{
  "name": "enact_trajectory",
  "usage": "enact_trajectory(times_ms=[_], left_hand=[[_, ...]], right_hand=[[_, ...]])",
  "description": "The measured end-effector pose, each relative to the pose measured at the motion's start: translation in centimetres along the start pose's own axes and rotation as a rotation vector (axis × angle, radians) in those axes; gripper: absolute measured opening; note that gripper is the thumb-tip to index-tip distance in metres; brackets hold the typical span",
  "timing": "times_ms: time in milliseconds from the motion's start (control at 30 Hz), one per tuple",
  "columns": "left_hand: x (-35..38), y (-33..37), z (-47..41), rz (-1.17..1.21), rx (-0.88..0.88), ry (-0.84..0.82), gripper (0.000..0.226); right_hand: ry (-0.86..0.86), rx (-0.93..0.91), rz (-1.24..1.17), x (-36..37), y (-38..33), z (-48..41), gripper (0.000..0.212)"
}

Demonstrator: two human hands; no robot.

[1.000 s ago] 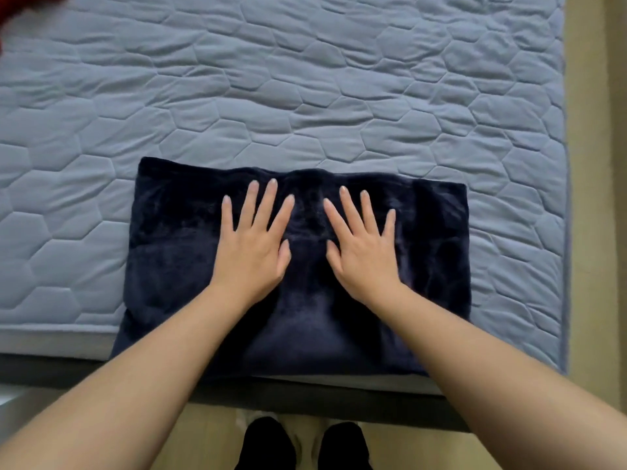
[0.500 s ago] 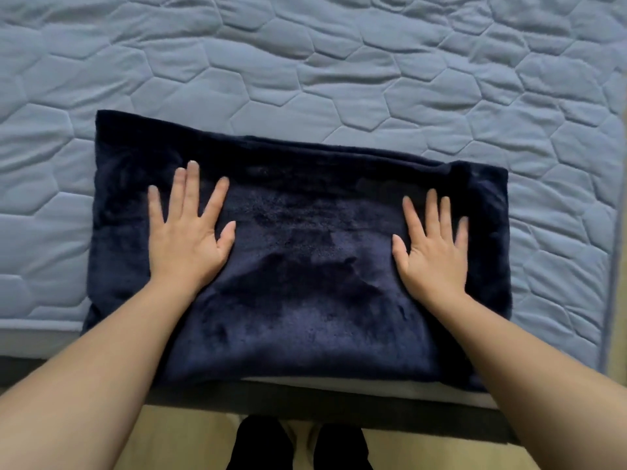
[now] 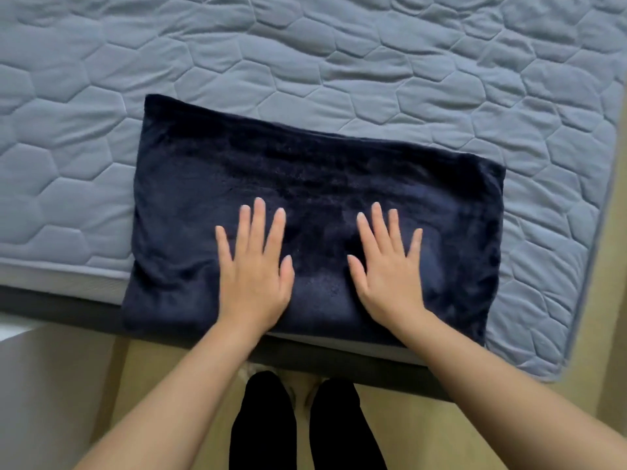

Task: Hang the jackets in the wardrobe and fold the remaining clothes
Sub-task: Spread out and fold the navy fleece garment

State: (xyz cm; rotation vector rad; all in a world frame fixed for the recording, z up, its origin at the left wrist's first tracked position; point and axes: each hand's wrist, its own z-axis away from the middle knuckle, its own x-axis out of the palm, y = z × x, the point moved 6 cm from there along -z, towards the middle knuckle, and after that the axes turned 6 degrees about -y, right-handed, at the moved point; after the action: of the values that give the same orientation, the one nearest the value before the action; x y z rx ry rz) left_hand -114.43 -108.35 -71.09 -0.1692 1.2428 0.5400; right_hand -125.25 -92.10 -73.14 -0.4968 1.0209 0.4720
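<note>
Currently, head view: a folded navy fleece garment (image 3: 305, 184) is lying at the near edge of the quilted grey mattress (image 3: 305, 62), slightly overhanging it. The left hand (image 3: 252, 266) and right hand (image 3: 386, 266) are pressing flat on its near-middle, fingers spread, holding nothing. Judgement: the smoothing step of folding is under way. The next move is probably calling for gripping one end to fold across, or for setting the bundle aside.

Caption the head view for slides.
Left hand and right hand press flat on a folded navy fleece at the edge of a quilted mattress.
</note>
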Motion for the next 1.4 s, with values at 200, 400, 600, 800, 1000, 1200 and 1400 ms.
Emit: enact_trajectory(times_ms=[200,400,600,800,1000,1200,1400], left_hand=[[7.2,0.2,0.7,-0.113,0.064,-0.093,0.065],[7.6,0.1,0.2,-0.111,0.061,-0.1,0.066],[3.3,-4.0,0.2,-0.082,-0.078,-0.127,0.063],[-1.3,-14.4,2.0,0.281,-0.687,-0.019,0.075],[-0.7,-18.1,7.7,0.756,-0.771,0.015,0.02],[1.1,-19.8,9.4,0.878,-0.702,-0.034,0.014],[3.9,-21.8,10.4,1.066,-0.657,-0.111,0.016]], right_hand=[[-0.017,-0.105,0.133,5.9,-1.8,-0.3,0.06],[-0.028,-0.102,0.169,6.2,-2.0,-0.8,0.06],[-0.147,-0.131,0.114,1.6,-2.4,-2.0,0.06],[-0.097,-0.169,-0.036,-4.5,-5.7,-8.7,0.056],[-0.254,-0.136,-0.097,-6.5,-10.3,-15.0,0.068],[-0.271,-0.207,-0.082,-5.9,-15.1,-17.4,0.069],[-0.303,-0.09,-0.52,-5.9,-19.9,-21.9,0.066]])
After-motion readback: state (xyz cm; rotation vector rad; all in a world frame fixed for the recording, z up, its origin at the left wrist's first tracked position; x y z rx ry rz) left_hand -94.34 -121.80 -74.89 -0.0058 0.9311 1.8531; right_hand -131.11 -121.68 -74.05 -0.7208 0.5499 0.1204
